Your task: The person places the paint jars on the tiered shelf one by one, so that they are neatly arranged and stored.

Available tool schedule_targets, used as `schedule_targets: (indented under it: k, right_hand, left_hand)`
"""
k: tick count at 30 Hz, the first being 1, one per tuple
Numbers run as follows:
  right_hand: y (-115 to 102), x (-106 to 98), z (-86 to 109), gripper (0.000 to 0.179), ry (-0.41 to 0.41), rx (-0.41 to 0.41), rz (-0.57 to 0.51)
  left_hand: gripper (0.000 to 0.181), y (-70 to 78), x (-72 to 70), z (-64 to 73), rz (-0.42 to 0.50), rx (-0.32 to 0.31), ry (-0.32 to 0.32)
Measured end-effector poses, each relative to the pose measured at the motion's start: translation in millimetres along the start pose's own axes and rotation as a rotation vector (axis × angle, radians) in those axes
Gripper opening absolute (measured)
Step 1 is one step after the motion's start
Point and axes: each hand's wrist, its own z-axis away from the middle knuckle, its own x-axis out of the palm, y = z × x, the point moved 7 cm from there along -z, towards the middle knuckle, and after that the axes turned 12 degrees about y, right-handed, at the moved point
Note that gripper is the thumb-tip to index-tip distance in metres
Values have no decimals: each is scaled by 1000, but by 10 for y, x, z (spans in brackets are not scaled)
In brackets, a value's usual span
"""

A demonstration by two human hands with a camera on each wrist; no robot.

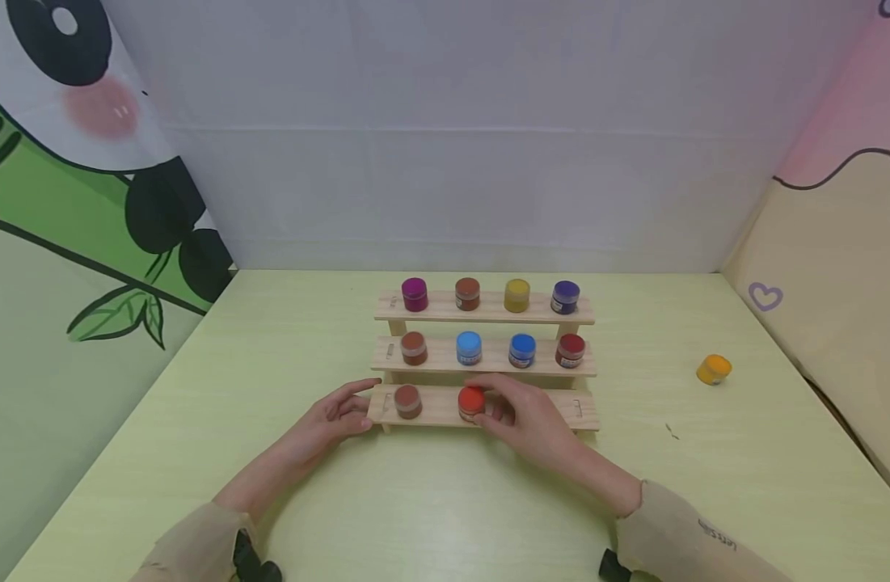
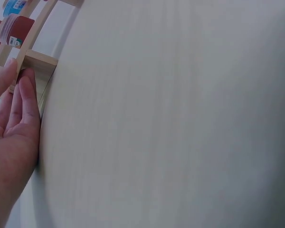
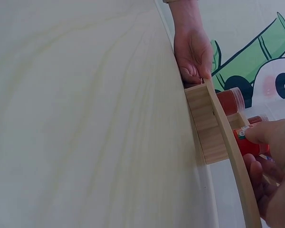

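Observation:
On the lowest step of a three-tier wooden rack (image 1: 440,416), my right hand (image 1: 528,416) pinches a red paint jar (image 1: 470,402) between thumb and fingers. The jar stands upright, its base over the plank. The right wrist view shows the thumb against the side of the same red jar (image 3: 247,137). My left hand (image 1: 335,416) holds the left end of that lowest step, thumb at the front corner and fingers by the end. Close to it on the same plank is a reddish-brown jar (image 1: 408,402). In the left wrist view the left fingers (image 2: 28,102) reach the rack's end.
The middle step carries brown (image 1: 414,348), light blue (image 1: 469,347), blue (image 1: 521,350) and dark red (image 1: 571,351) jars. Purple (image 1: 414,294), brown, yellow (image 1: 516,296) and dark violet (image 1: 564,297) ones line the top. An orange-yellow jar (image 1: 714,369) lies on the table at right.

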Motion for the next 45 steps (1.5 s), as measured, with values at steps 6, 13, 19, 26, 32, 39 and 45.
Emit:
schedule_targets:
  k: [6,13,19,26,32,39,45]
  right_hand:
    - [-7,-3,0,46,-4,2,-2]
    - [-8,-5,7,46,-12,11,-4]
    - [2,-36,23,49,-38,27,-56]
    - [6,-128,66,54,-56,42,-95]
    - [31,-270,127,53,-54,59,-65]
    - [66,-503,157,48,-6,32,-20]
    - [69,-724,168,51,48,5,14]
  left_hand:
    - [65,6,4,9,7,1,-8]
    - [66,16,4,22,16,-12,-7]
    - [66,24,6,32,13,-14,-5]
    - [67,22,1,38,11,-23,-4]
    - [68,14,-3,32,15,-25,-5]
    - [67,3,2,13,27,-22,-12]
    - [67,-6,11,2,36,-13,-16]
